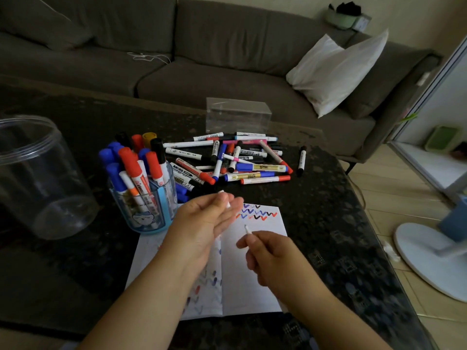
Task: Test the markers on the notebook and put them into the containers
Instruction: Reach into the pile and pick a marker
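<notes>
Person: left hand (pixel 207 223), right hand (pixel 271 253); forearms bare, no sleeves, rings or watch showing; short fingernails.

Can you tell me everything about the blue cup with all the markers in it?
The blue cup is see-through blue plastic with a pale cartoon picture on its front. It stands upright on the dark table, at the top left corner of the open notebook, beside a big clear jar. It is crammed with markers standing caps up: blue, red, black and one yellow. The left hand is close on its right; whether it touches is unclear.
</notes>
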